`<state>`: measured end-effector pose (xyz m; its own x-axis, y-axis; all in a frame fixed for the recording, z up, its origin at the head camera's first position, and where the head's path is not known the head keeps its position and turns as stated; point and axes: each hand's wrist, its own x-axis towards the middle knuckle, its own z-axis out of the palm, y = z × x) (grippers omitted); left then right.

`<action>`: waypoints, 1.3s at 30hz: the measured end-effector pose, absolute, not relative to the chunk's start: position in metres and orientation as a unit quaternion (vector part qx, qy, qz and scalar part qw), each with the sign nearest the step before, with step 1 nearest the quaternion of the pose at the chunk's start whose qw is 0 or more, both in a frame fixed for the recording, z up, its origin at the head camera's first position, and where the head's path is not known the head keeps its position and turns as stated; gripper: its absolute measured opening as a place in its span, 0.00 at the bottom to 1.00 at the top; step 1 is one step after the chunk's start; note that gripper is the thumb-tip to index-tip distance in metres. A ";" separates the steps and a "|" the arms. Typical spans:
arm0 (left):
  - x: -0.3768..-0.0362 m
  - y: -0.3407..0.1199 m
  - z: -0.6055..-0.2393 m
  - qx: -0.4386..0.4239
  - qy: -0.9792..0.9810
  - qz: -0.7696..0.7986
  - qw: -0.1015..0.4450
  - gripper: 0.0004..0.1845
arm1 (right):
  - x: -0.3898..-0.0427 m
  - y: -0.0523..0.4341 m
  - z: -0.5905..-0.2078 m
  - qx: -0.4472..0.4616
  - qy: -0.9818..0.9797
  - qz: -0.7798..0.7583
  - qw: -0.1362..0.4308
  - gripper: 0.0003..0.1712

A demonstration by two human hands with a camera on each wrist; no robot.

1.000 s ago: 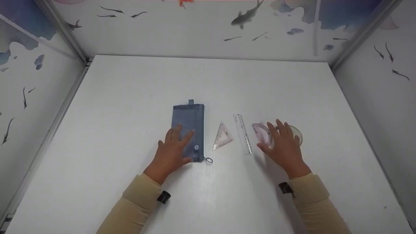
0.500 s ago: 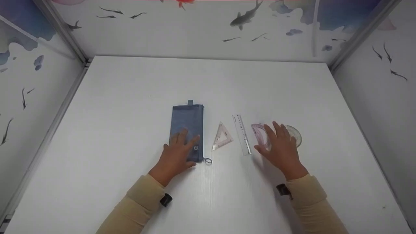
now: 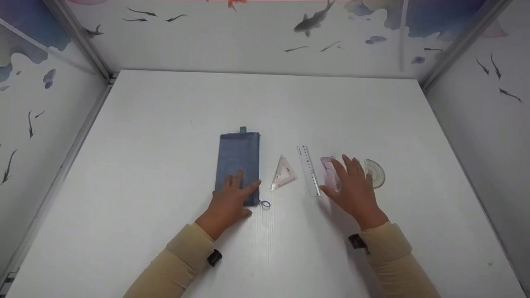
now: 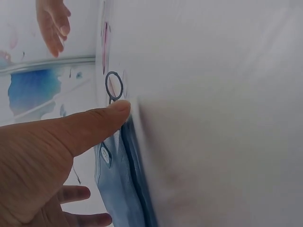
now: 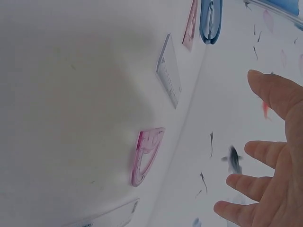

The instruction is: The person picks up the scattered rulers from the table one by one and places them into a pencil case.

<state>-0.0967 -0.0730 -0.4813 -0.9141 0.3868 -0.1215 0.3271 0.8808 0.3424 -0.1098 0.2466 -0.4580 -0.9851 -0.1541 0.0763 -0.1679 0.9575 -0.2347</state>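
A blue fabric pencil pouch (image 3: pixel 239 155) lies lengthwise at the table's middle, and a small zipper ring (image 3: pixel 265 204) sticks out at its near right corner. My left hand (image 3: pixel 237 191) rests flat on the pouch's near end with its fingers straight; the thumb (image 4: pixel 97 124) points toward the ring (image 4: pixel 113 86). To the right, my right hand (image 3: pixel 350 182) is spread open over a pink protractor (image 3: pixel 329 169) and covers part of it. The right wrist view shows the fingers (image 5: pixel 265 189) off the table, with the pink protractor (image 5: pixel 147 156) lying free.
Between the hands lie a clear set square (image 3: pixel 283 174) and a clear ruler (image 3: pixel 309 169). A second, clear protractor (image 3: pixel 375 173) sits right of the right hand. Patterned walls (image 3: pixel 265 37) enclose the white table (image 3: pixel 265 107) on three sides.
My left hand slid toward the pouch's near right corner. My right hand shifted left off the clear protractor, which now shows fully, and covers more of the pink one.
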 end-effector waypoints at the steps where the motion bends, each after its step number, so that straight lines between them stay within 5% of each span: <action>1: -0.096 -0.073 -0.481 0.186 0.965 0.157 0.097 0.44 | -0.110 0.246 -0.458 0.081 -0.989 0.123 0.026 0.45; 23: -0.095 -0.068 -0.488 0.217 0.964 0.129 0.078 0.35 | -0.112 0.242 -0.460 0.066 -0.988 0.137 -0.006 0.45; 39: -0.092 -0.072 -0.487 0.228 0.961 0.152 0.042 0.23 | -0.109 0.253 -0.465 0.091 -0.985 0.140 0.037 0.45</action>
<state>-0.0922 -0.0719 -0.4873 -0.8926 0.4507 -0.0104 0.4254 0.8496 0.3120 -0.1087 0.2530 -0.4647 -0.9807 -0.1689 0.0982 -0.1896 0.9441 -0.2695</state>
